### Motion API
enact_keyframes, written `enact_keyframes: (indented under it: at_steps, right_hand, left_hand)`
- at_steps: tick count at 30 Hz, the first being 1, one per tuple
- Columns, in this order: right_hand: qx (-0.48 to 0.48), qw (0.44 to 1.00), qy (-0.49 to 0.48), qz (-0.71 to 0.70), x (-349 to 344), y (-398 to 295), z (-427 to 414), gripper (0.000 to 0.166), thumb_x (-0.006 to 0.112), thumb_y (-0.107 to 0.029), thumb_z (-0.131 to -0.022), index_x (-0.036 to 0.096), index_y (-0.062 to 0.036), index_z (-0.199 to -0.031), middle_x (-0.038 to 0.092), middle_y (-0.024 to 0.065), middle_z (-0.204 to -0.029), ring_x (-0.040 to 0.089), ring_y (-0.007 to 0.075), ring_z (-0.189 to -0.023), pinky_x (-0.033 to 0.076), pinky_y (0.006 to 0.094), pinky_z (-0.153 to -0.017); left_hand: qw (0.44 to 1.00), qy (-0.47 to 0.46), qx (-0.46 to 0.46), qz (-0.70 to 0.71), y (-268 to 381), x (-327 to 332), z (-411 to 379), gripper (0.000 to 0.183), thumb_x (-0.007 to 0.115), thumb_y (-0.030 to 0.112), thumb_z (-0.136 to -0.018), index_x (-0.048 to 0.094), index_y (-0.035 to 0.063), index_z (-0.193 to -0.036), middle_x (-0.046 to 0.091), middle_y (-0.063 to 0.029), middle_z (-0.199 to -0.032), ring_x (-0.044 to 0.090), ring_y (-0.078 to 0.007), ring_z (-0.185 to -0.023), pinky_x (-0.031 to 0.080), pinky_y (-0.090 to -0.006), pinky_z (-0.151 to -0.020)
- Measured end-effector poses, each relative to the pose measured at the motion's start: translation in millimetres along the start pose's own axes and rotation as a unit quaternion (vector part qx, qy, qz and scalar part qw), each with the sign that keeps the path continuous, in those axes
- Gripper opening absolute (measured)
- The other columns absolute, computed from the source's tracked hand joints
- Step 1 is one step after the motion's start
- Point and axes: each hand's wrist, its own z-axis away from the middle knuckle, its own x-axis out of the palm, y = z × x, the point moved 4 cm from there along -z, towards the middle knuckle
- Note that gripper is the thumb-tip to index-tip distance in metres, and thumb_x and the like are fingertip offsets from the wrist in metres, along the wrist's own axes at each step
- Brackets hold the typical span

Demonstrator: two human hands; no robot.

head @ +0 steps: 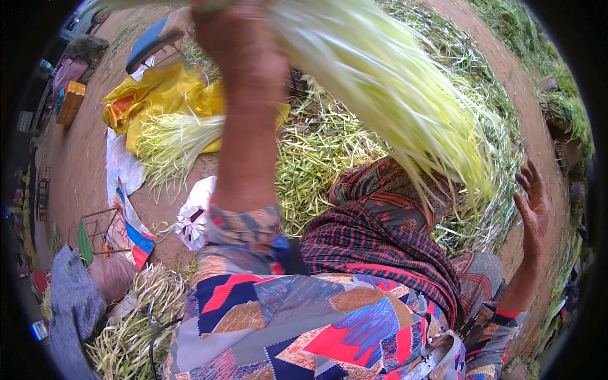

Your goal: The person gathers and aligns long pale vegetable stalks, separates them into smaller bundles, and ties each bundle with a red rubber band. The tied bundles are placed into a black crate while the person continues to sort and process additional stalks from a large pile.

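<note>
My left hand (240, 28), blurred at the top edge, is closed around a large bunch of long pale yellow-green leafy stalks (380, 80). The loose ends fan out down to the right, above my bent knee; the gripped end is partly cut off by the frame. Away to the right, my right hand (533, 204) is raised with its fingers spread, holding nothing. Another bundle of the pale stalks (178, 137) lies on a yellow plastic sheet (175, 92), left of my left forearm, which hides part of it.
Loose leaf trimmings (313, 175) cover the ground before me, with more stalks (147, 313) piled at lower left. A white sack (121, 156), a blue-topped stool (149, 45), a metal frame (99, 228) and an orange crate (71, 102) stand or lie leftward. Green bundles (565, 109) line the right.
</note>
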Motion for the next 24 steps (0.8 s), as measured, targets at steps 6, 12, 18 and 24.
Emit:
enact_keyframes:
  at_steps: [6, 12, 18, 24]
  right_hand:
    - [0.099, 0.995, 0.011, -0.033, 7.5, 40.7, 6.3, 0.059, 0.063, -0.018, -0.088, 0.039, -0.0095, -0.140, 0.044, 0.0105, -0.139, 0.046, 0.0239, -0.125, 0.041, 0.0369, -0.100]
    - [0.123, 0.992, -0.004, -0.023, 23.5, 42.7, -6.3, 0.057, 0.063, -0.017, -0.088, 0.041, -0.0092, -0.140, 0.045, 0.0096, -0.139, 0.049, 0.0227, -0.122, 0.042, 0.0362, -0.099]
    - [0.099, 0.994, -0.016, -0.037, 39.1, 16.7, -9.5, 0.057, 0.064, -0.011, -0.085, 0.043, -0.0084, -0.138, 0.048, 0.0102, -0.136, 0.052, 0.0221, -0.118, 0.044, 0.0351, -0.096]
    - [0.139, 0.987, -0.023, -0.074, 31.7, 35.8, -0.3, 0.052, 0.065, -0.006, -0.084, 0.047, -0.0068, -0.134, 0.055, 0.0110, -0.123, 0.058, 0.0188, -0.107, 0.048, 0.0316, -0.090]
  left_hand:
    - [0.868, -0.067, 0.289, -0.398, 58.7, -98.4, -111.7, 0.042, 0.078, 0.005, -0.071, 0.057, 0.0022, -0.108, 0.061, -0.0140, -0.115, 0.060, -0.0238, -0.102, 0.057, -0.0368, -0.086]
    - [0.460, -0.092, 0.501, -0.727, -6.1, -161.9, -150.3, 0.051, 0.080, 0.029, -0.066, 0.059, 0.0108, -0.108, 0.064, -0.0111, -0.098, 0.061, -0.0304, -0.085, 0.049, -0.0402, -0.079]
    - [0.336, -0.283, 0.177, -0.881, -137.4, -284.0, -133.1, 0.081, 0.077, 0.033, -0.071, 0.034, 0.0276, -0.139, 0.057, -0.0126, -0.120, 0.055, -0.0326, -0.111, 0.042, -0.0600, -0.087]
    - [0.583, -0.435, -0.162, -0.667, -236.0, -311.3, -34.4, 0.074, 0.080, 0.026, -0.067, 0.048, 0.0105, -0.132, 0.064, -0.0158, -0.113, 0.061, -0.0294, -0.105, 0.047, -0.0402, -0.088]
